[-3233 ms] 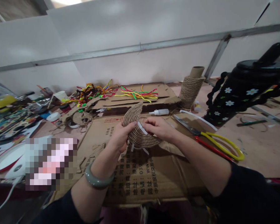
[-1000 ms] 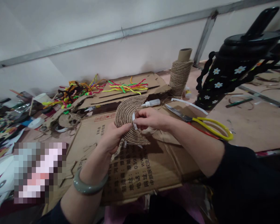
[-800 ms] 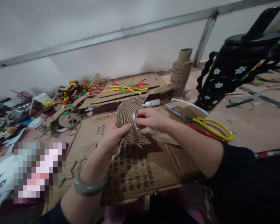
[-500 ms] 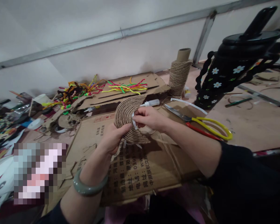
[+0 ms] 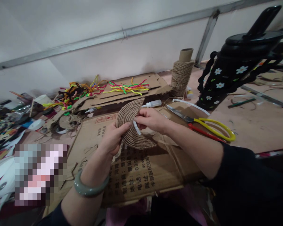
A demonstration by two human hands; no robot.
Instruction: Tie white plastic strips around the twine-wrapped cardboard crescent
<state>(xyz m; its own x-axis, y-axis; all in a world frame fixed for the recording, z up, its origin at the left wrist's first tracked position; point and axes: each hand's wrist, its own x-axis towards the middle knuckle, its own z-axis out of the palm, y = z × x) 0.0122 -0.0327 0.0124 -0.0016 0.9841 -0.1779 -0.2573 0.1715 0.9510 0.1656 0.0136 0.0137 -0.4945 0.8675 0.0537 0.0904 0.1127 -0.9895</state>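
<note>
A crescent-shaped piece covered in rows of jute twine [image 5: 129, 116] is held above the cardboard. My left hand [image 5: 114, 135] is closed on its left side, thumb on top and fingers mostly hidden beneath. My right hand [image 5: 149, 121] pinches at the inner curve, where a white strip [image 5: 137, 128] runs along the edge by the fingertips. Whether the right fingers grip the strip alone or the twine edge too, I cannot tell. Just behind my right hand lies a small clear glue bottle [image 5: 154, 103].
Beneath is a printed cardboard sheet [image 5: 165, 172]. Scissors [image 5: 198, 123] with yellow and red handles lie to the right, near a white strip [image 5: 191, 106]. Behind stand a twine spool [image 5: 182, 73] and a black flowered tumbler [image 5: 238, 69]. Colourful pipe cleaners [image 5: 129, 87] lie at the back.
The twine crescent has tilted and turned slightly in my hands, its lower end shifting right. My left thumb has moved a little back from the inner edge.
</note>
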